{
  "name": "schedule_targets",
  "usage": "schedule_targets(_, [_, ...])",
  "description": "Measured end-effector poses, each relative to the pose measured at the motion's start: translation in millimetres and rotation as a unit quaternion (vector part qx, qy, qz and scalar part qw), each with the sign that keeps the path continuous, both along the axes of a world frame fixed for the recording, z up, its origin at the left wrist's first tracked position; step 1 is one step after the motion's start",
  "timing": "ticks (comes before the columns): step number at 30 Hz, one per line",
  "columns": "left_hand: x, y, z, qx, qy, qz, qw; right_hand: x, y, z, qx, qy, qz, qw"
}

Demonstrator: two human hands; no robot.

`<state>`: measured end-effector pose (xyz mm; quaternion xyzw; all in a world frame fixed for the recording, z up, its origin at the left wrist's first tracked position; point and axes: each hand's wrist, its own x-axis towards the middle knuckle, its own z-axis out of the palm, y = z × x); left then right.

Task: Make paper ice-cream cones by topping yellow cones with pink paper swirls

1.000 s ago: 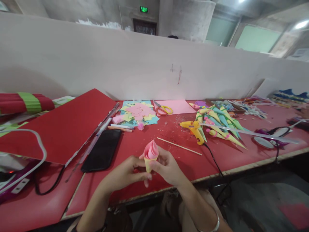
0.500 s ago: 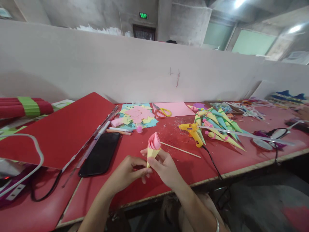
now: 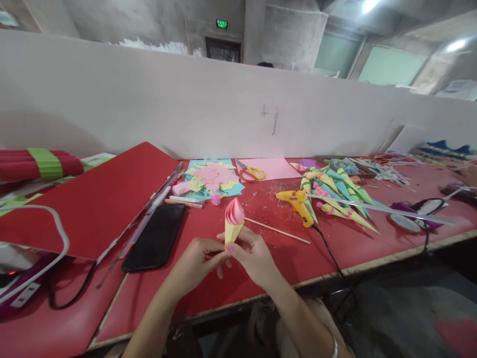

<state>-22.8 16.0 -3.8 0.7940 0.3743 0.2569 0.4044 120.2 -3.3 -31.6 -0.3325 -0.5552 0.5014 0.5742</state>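
A yellow paper cone (image 3: 232,232) with a pink paper swirl (image 3: 234,212) in its top stands upright between my two hands. My right hand (image 3: 252,252) holds the cone near its lower part, thumb in front and fingers behind. The fingertips of my left hand (image 3: 202,259) are pinched together at the cone's bottom tip. Behind the cone, a thin wooden stick (image 3: 278,231) lies on the red table (image 3: 208,293).
A yellow glue gun (image 3: 298,204) with a cord lies right of centre, beside piled paper cones (image 3: 339,191). Scissors (image 3: 251,172) and paper pieces (image 3: 214,176) are at the back. A black phone (image 3: 154,238) and red board (image 3: 100,204) lie left.
The cone has moved slightly up and left and turned a little. My left fingertips have closed in on its bottom tip.
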Motion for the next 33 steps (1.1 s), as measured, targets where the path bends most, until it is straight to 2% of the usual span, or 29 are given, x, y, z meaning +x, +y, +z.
schedule_targets(5, [2.2, 0.7, 1.0, 0.015, 0.011, 0.037, 0.999, 0.6, -0.2, 1.5, -0.004, -0.033, -0.014, 0.999])
schedule_targets(10, [1.9, 1.6, -0.3, 0.001, 0.006, 0.015, 1.000, 3.0, -1.9, 6.2, 0.023, -0.062, -0.047, 0.997])
schedule_targets(15, [3.5, 0.0, -0.2, -0.004, 0.018, 0.031, 0.999, 3.2, -0.6, 4.1, 0.036, -0.066, -0.064, 0.995])
schedule_targets(21, [5.4, 0.5, -2.0, -0.007, 0.015, 0.040, 0.999, 2.2, 1.3, -0.2, 0.017, -0.045, -0.073, 0.996])
schedule_targets(27, [3.1, 0.9, -2.8, -0.045, 0.020, 0.006, 0.999, 3.0, 0.6, -0.6, 0.002, -0.045, -0.068, 0.997])
schedule_targets(33, [4.5, 1.2, -0.8, -0.008, 0.009, 0.019, 1.000, 3.6, 0.3, 0.3, 0.013, -0.046, -0.072, 0.996])
